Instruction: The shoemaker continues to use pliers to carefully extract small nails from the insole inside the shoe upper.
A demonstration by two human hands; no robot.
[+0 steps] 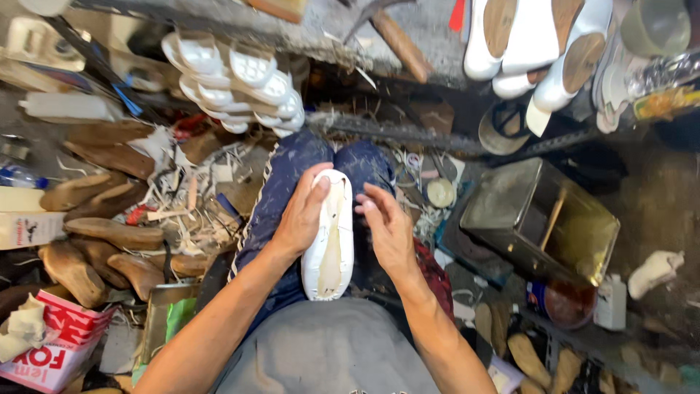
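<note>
A red and white printed bag (55, 343) lies at the near left. Just beyond it, at the left edge, sits a flat white box (25, 229) with a small dark figure on it. At the near right stands a small white bottle (609, 302), beside a round tin (565, 303) with a blue label.

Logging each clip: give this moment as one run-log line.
left hand: grips white shoe sole-up on lap | right hand: open, beside shoe | surroundings: wooden lasts left, metal tin right
</note>
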